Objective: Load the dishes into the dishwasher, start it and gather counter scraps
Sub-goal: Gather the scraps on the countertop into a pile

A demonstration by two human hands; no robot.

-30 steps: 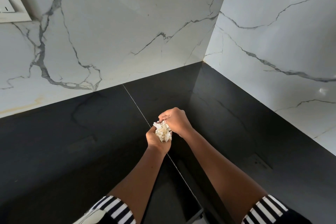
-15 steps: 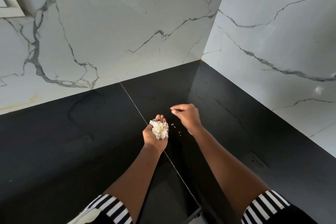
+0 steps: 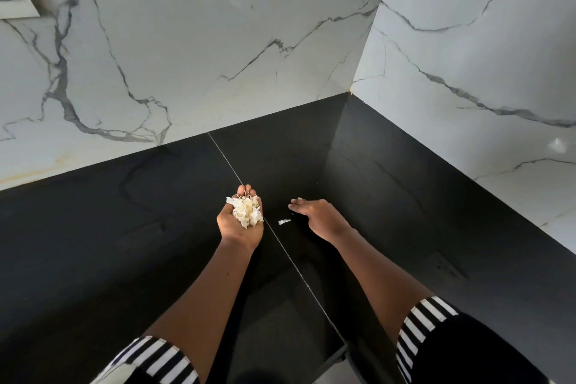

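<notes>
While my left hand (image 3: 241, 221) cups feather-light, papery scraps (image 3: 246, 213), my flat, empty right hand (image 3: 314, 215) should, I judge, pinch the flake (image 3: 284, 221) at its nine o'clock.

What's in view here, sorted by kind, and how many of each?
Hands: 2, left hand and right hand
Heap of pale scraps in the left palm: 1
Loose scrap on the black counter: 1
Total: 4

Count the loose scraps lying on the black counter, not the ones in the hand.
1. A single pale scrap lies on the black counter between the left hand, which cups a heap of scraps, and the right hand. Smaller crumbs may escape the view.
</notes>
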